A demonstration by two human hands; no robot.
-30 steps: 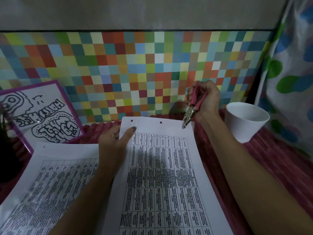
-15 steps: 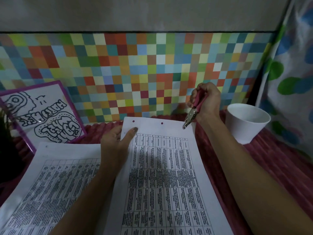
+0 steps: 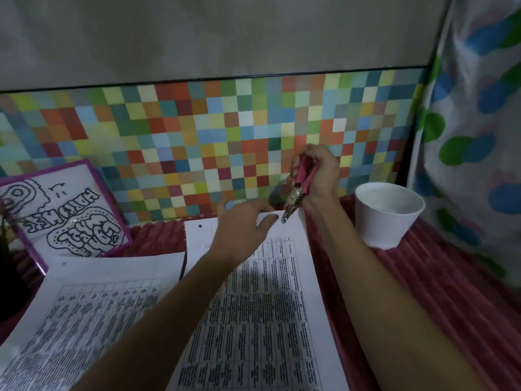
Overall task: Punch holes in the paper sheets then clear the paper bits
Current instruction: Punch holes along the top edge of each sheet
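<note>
head view: right hand (image 3: pixel 317 176) clamps the hole punch (image 3: pixel 296 197) at the thin, floppy sheet's (image 3: pixel 253 306) top edge; left hand (image 3: pixel 242 225), fingers spread, presses it flat nearby.

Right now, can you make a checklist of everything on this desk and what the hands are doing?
Surface: pink ribbed cloth covers the desk.
Job's things: right printed sheet has one punched hole showing at its top edge; left printed sheet lies beside it, slightly overlapped.
Paper bits: nothing seen.
Clutter: white cup, purple-framed doodle picture, dark plant at the left edge.
Grippers: left hand reaches over the sheet's top edge; right hand grips the pink-handled hole punch, tip at the top right corner.
Cables: nothing seen.
Surroundings: multicoloured checked wall panel, spotted curtain on the right.
</note>
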